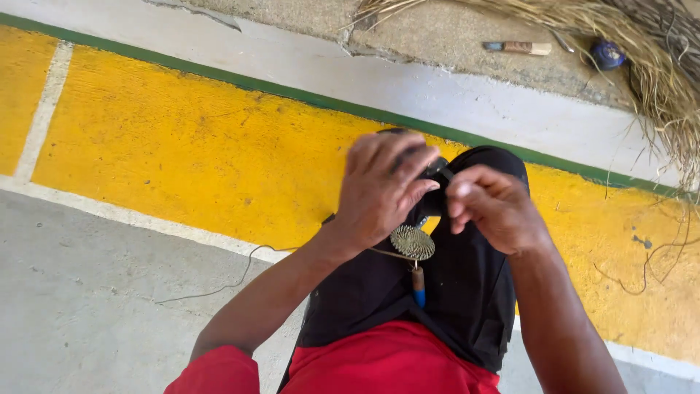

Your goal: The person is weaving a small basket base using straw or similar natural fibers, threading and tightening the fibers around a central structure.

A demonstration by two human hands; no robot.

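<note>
My left hand and my right hand meet above my raised knee in black trousers. Both pinch a small dark object between their fingertips; what it is cannot be made out. Just below the hands, a small round coiled woven disc rests on my lap, with a thin fibre strand trailing left from it. Under the disc lies a short tool with a wooden and blue handle. My red shirt fills the bottom edge.
A pile of dry straw-like fibres lies at the top right, with a blue ball-shaped thing in it. A wooden-handled knife lies on the concrete beside it. The floor has a yellow painted band and grey concrete.
</note>
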